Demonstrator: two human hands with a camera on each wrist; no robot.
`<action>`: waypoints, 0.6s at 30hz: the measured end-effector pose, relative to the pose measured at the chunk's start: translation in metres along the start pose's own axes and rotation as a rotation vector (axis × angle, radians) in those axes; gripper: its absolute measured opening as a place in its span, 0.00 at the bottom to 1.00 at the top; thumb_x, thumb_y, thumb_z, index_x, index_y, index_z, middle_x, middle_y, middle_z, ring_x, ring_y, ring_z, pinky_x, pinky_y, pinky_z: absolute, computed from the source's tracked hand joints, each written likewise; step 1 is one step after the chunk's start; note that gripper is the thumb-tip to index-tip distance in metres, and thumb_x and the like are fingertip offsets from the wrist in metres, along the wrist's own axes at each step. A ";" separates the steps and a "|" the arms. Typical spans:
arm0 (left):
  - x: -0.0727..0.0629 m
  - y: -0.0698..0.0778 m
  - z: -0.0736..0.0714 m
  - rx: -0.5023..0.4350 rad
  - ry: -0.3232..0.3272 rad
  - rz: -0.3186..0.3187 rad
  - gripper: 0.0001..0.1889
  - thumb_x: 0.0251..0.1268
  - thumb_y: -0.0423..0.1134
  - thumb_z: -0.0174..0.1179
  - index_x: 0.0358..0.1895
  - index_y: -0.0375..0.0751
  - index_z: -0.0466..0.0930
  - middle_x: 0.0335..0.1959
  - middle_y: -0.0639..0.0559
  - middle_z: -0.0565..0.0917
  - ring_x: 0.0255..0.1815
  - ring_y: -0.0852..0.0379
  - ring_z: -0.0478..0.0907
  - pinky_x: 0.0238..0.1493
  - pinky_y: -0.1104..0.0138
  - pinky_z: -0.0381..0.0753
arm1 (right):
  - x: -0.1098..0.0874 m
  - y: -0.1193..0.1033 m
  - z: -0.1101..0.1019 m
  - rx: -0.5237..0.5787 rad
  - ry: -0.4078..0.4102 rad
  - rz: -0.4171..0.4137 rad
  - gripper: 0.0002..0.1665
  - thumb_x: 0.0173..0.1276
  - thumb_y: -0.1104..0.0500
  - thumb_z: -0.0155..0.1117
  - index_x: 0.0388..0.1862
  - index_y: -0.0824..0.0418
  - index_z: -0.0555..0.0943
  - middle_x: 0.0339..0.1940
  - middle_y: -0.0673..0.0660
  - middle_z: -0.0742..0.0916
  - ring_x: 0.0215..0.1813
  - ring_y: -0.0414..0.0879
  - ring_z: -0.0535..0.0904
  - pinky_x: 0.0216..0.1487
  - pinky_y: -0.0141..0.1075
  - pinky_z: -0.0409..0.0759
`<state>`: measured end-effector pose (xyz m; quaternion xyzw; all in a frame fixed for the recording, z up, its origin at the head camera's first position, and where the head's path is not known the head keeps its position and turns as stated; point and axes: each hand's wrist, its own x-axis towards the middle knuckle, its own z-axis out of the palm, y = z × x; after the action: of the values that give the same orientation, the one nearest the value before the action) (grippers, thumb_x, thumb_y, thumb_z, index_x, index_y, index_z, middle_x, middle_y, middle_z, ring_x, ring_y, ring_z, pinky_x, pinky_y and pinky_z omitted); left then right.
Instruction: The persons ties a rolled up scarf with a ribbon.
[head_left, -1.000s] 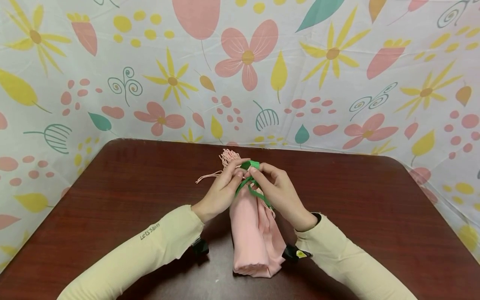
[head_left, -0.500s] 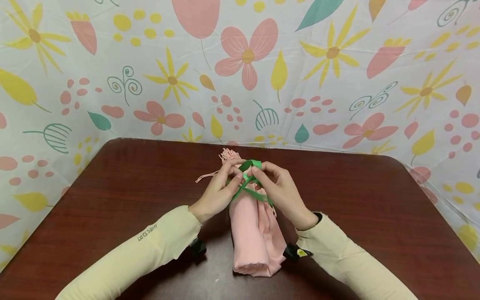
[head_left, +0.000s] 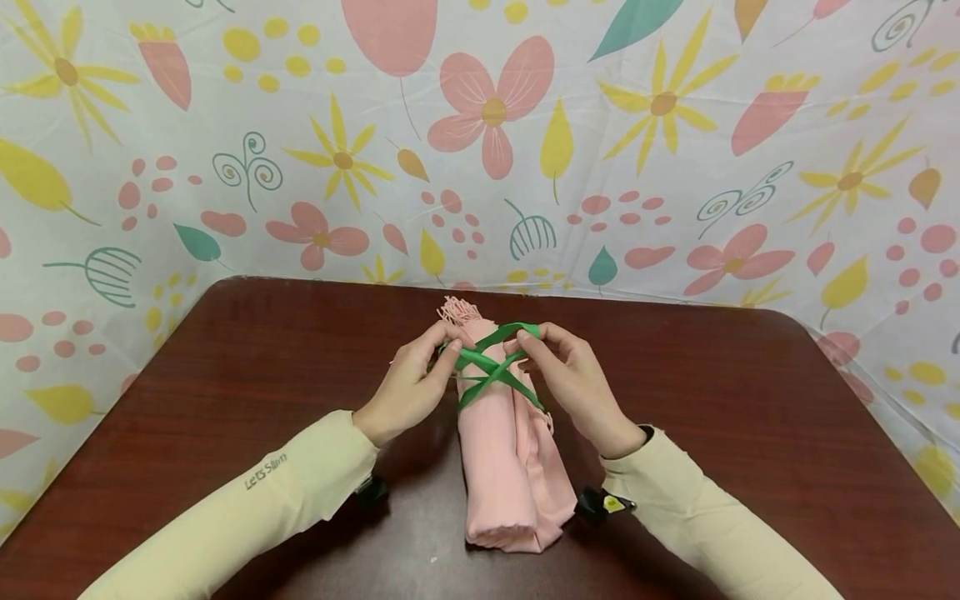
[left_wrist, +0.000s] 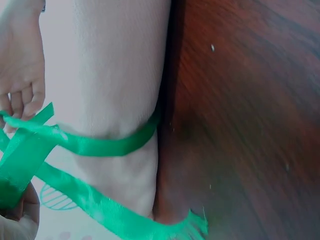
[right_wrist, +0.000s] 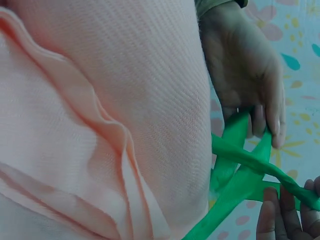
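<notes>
A rolled pink scarf [head_left: 495, 475] with a fringed far end [head_left: 459, 310] lies lengthwise on the table. Green ribbon [head_left: 498, 372] runs round its upper part and crosses itself on top. At the scarf's left side, my left hand [head_left: 405, 383] pinches one ribbon length between thumb and fingers. My right hand [head_left: 577, 383] pinches another length on the right, with a ribbon loop arching between both hands. The left wrist view shows the ribbon band [left_wrist: 110, 146] lying against the roll and a frayed ribbon end [left_wrist: 197, 225]. Crossed ribbon strands [right_wrist: 245, 165] appear beside the scarf in the right wrist view.
The dark brown wooden table [head_left: 285, 367] has rounded back corners. A white cloth with flowers and leaves [head_left: 495, 225] hangs behind it. A loose fold of the scarf [head_left: 546, 492] spreads along the roll's right side. Black wrist devices [head_left: 596, 504] sit under the cuffs.
Both hands have drawn apart, the left one moving further left and the right one slightly right. The ribbon between them has spread wider, and its crossing now shows on the scarf.
</notes>
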<state>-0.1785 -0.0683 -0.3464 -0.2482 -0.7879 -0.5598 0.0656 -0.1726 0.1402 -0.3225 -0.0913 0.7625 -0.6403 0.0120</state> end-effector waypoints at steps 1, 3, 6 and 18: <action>0.000 0.000 -0.002 0.005 0.002 0.014 0.08 0.76 0.37 0.46 0.46 0.41 0.75 0.36 0.48 0.80 0.32 0.51 0.73 0.38 0.67 0.72 | 0.000 0.000 -0.001 0.017 0.000 0.004 0.17 0.73 0.52 0.55 0.42 0.67 0.78 0.39 0.57 0.86 0.44 0.45 0.82 0.53 0.48 0.79; 0.000 0.000 -0.006 0.001 -0.005 0.027 0.09 0.76 0.37 0.45 0.45 0.39 0.75 0.33 0.46 0.79 0.29 0.51 0.74 0.35 0.67 0.74 | -0.001 0.000 -0.003 0.056 -0.005 0.004 0.17 0.74 0.53 0.54 0.41 0.67 0.77 0.38 0.56 0.86 0.44 0.44 0.81 0.53 0.47 0.79; -0.001 0.002 -0.011 0.001 -0.014 0.014 0.09 0.76 0.37 0.45 0.46 0.40 0.75 0.27 0.45 0.77 0.24 0.50 0.73 0.29 0.67 0.74 | -0.002 -0.001 -0.008 0.106 -0.011 0.000 0.16 0.75 0.52 0.52 0.40 0.66 0.76 0.36 0.54 0.85 0.43 0.43 0.81 0.50 0.43 0.80; -0.009 0.005 -0.035 0.073 -0.036 -0.063 0.12 0.78 0.39 0.41 0.46 0.48 0.76 0.21 0.51 0.69 0.21 0.58 0.64 0.30 0.68 0.69 | -0.005 0.000 -0.026 0.203 0.017 0.000 0.18 0.76 0.49 0.49 0.37 0.64 0.75 0.35 0.53 0.84 0.44 0.46 0.81 0.43 0.34 0.81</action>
<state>-0.1746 -0.1020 -0.3323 -0.2306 -0.8163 -0.5279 0.0427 -0.1707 0.1666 -0.3179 -0.0843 0.6940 -0.7149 0.0144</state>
